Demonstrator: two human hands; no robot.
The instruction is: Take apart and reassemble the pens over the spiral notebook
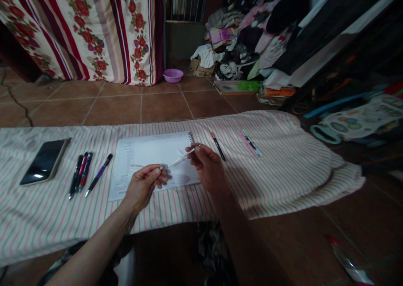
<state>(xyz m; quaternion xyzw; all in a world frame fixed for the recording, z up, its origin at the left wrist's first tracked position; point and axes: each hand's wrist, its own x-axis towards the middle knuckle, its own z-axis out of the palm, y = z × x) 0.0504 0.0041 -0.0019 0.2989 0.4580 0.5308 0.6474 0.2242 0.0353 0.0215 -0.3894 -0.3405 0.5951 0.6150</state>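
My right hand (pixel 206 164) pinches a thin white stick (pixel 181 158), like a pen refill, by its upper end. The stick slants down toward my left hand (pixel 149 179), whose thumb and forefinger are pressed together by its lower end. What sits in that left pinch is too small to make out. Both hands are over a spiral-bound notebook (pixel 151 149), open at a mostly white page. Right of the notebook lies a black pen with an orange end (pixel 218 146); to its left, a purple and black pen (pixel 99 174).
A striped cloth (pixel 283 164) covers the table. Several dark and red pens (pixel 82 172) and a phone (pixel 45 162) lie at left. Pink and pale green pens (pixel 250 143) lie at right. Beyond are a purple basin (pixel 173 75), a floral curtain (pixel 107 34) and piled clothes (pixel 226 36).
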